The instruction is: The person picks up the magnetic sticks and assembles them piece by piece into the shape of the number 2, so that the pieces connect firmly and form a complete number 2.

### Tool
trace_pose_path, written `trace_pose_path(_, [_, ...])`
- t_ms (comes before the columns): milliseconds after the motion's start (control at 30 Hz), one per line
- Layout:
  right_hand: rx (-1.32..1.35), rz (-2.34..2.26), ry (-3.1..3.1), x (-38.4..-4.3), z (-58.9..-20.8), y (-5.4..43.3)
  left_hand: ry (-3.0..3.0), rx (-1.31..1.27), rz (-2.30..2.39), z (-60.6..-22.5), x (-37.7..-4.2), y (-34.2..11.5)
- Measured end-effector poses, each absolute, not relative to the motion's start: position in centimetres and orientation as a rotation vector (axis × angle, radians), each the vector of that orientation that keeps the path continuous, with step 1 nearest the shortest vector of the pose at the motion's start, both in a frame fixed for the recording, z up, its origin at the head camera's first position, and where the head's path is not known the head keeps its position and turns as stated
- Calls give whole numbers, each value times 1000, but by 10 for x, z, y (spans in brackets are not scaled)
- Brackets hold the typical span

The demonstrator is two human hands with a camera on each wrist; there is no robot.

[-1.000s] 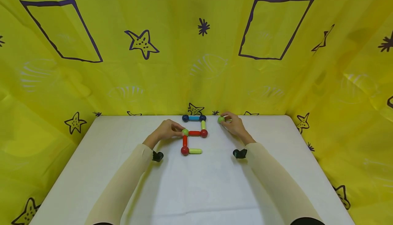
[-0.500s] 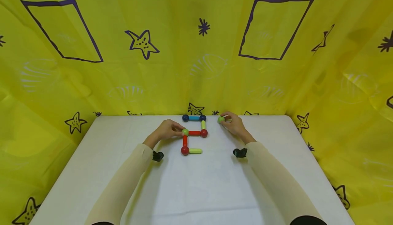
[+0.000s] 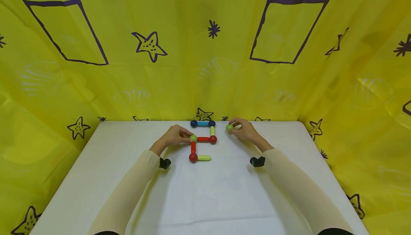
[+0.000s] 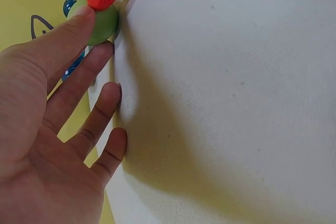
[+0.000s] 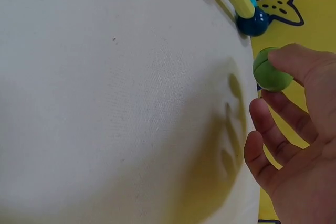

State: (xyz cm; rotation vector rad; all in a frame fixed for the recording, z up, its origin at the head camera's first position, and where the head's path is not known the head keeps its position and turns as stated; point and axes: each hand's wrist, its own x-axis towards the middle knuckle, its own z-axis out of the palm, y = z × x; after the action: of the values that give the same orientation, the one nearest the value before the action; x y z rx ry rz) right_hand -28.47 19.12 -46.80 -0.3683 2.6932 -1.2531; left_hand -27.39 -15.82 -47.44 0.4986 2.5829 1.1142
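Note:
Balls and rods joined in a zigzag lie on the white table. My left hand [image 3: 173, 135] pinches a green ball [image 3: 193, 138] at its left corner, thumb on top in the left wrist view. From that ball one red rod [image 3: 203, 139] runs right to a red ball [image 3: 213, 139]. Another red rod [image 3: 193, 147] runs toward me to a second red ball [image 3: 193, 157], which bears a yellow-green rod [image 3: 204, 158] with a free right end. Right of the chain, my right hand [image 3: 245, 129] holds a separate green ball [image 5: 272, 71] between thumb and fingers, apart from the chain.
At the back, a blue rod [image 3: 203, 123] links two dark blue balls [image 3: 194, 123]. A yellow-green rod [image 3: 212, 131] joins the right one to the upper red ball. Yellow patterned cloth [image 3: 179, 85] walls the table's back and sides.
My right hand has drawn its green ball slightly nearer to me and to the left, while the right forearm swung outward. The left hand and the chain have stayed put.

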Motion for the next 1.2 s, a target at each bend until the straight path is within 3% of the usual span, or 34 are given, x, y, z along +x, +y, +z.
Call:
trace_pose_path(367, [-559,-1328,2655,-264,-454,206,2584,490,1102,-474,-274,-157])
trace_pose_path(1200, [-594,-1448,2510,-223,-466,202,2582,498,1111,-473,-273,-157])
